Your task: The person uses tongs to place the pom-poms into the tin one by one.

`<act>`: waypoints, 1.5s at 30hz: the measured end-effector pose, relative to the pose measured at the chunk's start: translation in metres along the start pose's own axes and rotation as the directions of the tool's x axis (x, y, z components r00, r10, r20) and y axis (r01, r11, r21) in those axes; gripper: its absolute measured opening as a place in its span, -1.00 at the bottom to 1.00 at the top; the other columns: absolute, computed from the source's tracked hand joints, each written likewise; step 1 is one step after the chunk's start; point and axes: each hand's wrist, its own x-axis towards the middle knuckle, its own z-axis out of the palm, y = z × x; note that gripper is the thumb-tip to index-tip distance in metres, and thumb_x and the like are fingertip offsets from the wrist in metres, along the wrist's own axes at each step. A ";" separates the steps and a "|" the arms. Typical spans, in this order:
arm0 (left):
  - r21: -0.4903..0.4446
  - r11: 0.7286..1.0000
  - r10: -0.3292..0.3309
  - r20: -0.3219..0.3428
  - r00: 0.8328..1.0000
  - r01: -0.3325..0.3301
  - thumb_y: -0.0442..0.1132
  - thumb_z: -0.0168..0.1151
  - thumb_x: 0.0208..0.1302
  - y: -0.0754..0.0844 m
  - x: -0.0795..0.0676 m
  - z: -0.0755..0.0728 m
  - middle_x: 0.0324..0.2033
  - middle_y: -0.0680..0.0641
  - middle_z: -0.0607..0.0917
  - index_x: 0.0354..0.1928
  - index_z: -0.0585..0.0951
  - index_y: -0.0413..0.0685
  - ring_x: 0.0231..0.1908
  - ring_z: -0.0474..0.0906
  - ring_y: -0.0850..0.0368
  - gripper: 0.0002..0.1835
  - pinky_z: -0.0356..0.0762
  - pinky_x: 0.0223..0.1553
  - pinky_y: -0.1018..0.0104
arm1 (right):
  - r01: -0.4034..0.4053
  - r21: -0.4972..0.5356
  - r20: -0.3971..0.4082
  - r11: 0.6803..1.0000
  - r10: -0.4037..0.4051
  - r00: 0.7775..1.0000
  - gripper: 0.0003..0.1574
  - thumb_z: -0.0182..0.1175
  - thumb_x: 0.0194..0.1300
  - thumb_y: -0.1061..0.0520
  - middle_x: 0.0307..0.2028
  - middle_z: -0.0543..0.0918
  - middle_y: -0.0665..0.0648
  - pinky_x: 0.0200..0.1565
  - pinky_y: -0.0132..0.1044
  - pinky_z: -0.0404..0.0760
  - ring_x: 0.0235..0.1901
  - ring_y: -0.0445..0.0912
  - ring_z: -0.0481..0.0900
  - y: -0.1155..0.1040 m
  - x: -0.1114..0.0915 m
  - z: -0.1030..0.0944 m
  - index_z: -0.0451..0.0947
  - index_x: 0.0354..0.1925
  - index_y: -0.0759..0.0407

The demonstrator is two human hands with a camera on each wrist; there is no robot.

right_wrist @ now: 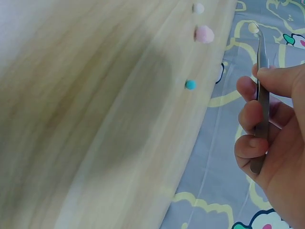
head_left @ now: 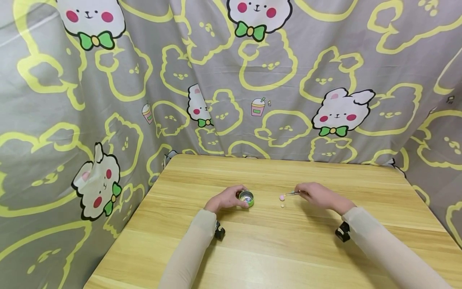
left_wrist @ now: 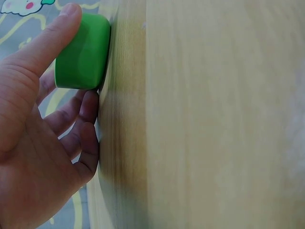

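Observation:
My left hand [head_left: 228, 198] grips a small round green container [head_left: 251, 203] standing on the table, thumb on the near side. Its green wall [left_wrist: 83, 55] fills the thumb's reach in the left wrist view; small coloured bits show inside from above. My right hand [head_left: 319, 195] holds metal tweezers [right_wrist: 263, 107], whose tips pinch a small pale yellow ball [right_wrist: 253, 27] above the table. Close by lie a fuzzy pink ball [right_wrist: 204, 34], a white ball [right_wrist: 198, 8] and a small blue ball [right_wrist: 190, 84]. From the head view I cannot make out the blue ball.
The wooden table [head_left: 260, 249] runs back to a grey patterned curtain [head_left: 223, 72], which also hangs along the left and right sides. A black wrist camera [head_left: 219, 231] sits under the left wrist, another black camera [head_left: 343, 231] under the right.

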 end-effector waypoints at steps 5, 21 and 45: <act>0.004 1.000 0.001 -0.002 1.000 -0.001 -0.15 0.46 0.05 0.000 0.000 0.000 -0.19 0.07 0.59 0.02 0.52 0.06 -0.19 0.47 0.20 -0.53 0.41 -0.12 0.27 | -0.001 -0.007 -0.005 1.000 0.001 1.000 -0.86 0.10 0.33 0.32 -0.33 0.62 0.04 -0.36 -0.25 0.47 -0.41 -0.26 0.45 -0.003 0.006 -0.004 0.54 -0.22 0.12; 0.017 1.000 0.008 0.003 1.000 -0.008 -0.15 0.45 0.06 -0.001 0.000 0.000 -0.18 0.08 0.59 0.02 0.52 0.06 -0.19 0.46 0.20 -0.54 0.40 -0.11 0.27 | -0.002 0.034 0.035 0.999 0.001 0.999 -0.85 0.06 0.37 0.28 -0.33 0.60 -0.04 -0.37 -0.26 0.43 -0.45 -0.26 0.39 -0.014 0.027 -0.005 0.55 -0.15 0.16; 0.010 1.000 0.012 0.001 1.000 -0.012 -0.15 0.45 0.06 -0.003 0.001 0.000 -0.21 0.06 0.57 0.01 0.52 0.06 -0.23 0.43 0.16 -0.54 0.39 -0.18 0.26 | 0.032 0.011 0.041 0.999 -0.032 0.999 -0.84 0.05 0.39 0.25 -0.31 0.57 -0.11 -0.29 -0.24 0.49 -0.38 -0.25 0.48 -0.039 0.062 -0.002 0.55 -0.13 0.12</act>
